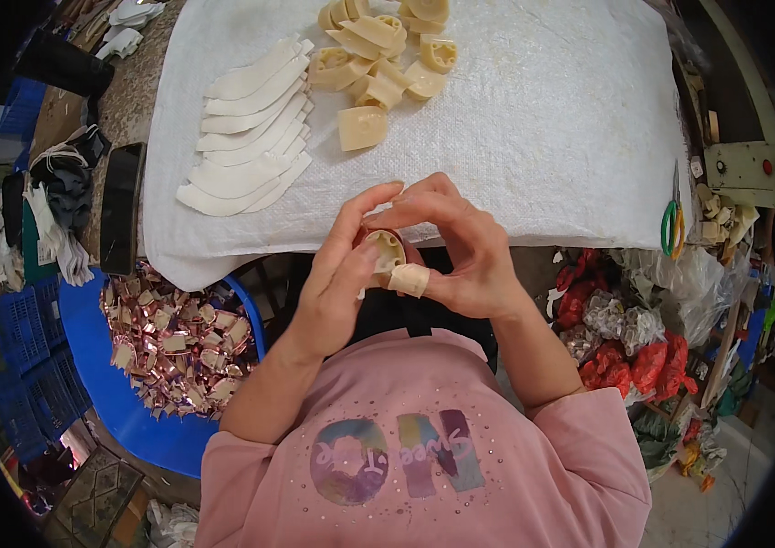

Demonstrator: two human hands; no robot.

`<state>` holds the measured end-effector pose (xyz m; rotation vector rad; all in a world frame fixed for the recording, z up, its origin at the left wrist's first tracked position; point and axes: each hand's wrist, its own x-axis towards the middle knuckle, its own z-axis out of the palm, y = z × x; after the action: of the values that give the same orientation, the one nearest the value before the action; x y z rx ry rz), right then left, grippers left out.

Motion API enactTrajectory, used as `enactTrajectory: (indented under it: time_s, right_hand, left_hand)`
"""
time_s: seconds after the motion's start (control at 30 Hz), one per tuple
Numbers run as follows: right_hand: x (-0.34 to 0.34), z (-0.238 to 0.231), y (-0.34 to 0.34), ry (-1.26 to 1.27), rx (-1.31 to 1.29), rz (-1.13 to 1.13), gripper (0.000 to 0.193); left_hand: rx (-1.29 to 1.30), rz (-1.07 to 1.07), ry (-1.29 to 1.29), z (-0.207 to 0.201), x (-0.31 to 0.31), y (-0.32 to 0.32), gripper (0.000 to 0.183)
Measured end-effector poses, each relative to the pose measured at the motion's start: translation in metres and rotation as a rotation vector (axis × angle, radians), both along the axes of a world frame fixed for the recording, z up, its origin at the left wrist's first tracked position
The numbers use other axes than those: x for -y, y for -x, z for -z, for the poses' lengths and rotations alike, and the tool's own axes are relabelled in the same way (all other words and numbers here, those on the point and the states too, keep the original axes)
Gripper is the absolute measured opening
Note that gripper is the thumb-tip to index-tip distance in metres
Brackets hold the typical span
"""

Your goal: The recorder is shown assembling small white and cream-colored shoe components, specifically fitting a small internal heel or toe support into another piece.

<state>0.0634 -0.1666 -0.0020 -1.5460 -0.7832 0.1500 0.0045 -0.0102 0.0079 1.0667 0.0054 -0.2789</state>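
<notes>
Fingers curled closed, our left hand (337, 279) and right hand (474, 247) hold a hollow piece (387, 248) by the surface (534, 173); the basin's (146, 440) pink pieces (188, 345) seem done, cream blocks (363, 128) and white strips (246, 164) apparently remaining.

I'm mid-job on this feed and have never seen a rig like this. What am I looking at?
There's no robot here: it's a person's bare left hand and right hand. The one picture comes from a wide fisheye camera on their head, looking down, so straight edges bend near the rim.

On the table, a white woven sheet carries overlapping white curved strips at left and cream blocks beside them. Both hands hold a small hollow piece, cream inside with a reddish edge. Tan tape wraps the right thumb. Below left, a blue tub holds shiny pinkish pieces.
</notes>
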Motion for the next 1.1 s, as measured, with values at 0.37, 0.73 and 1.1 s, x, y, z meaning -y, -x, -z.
enactTrajectory:
  time_s: [0.37,0.73,1.1]
  right_hand:
    - [-0.013,-0.018,0.002,-0.13,-0.753,-0.117,0.021]
    - [-0.018,0.011,0.022,-0.112,-0.28,-0.01,0.017]
    - [-0.03,0.013,0.031,-0.262,-0.134,0.094,0.031]
  left_hand:
    - [0.162,-0.153,0.003,0.004,0.019,0.006,0.073]
    - [0.248,-0.371,-0.327,0.012,0.03,0.013,0.058]
    - [0.24,-0.484,-0.305,0.008,0.035,0.002,0.036]
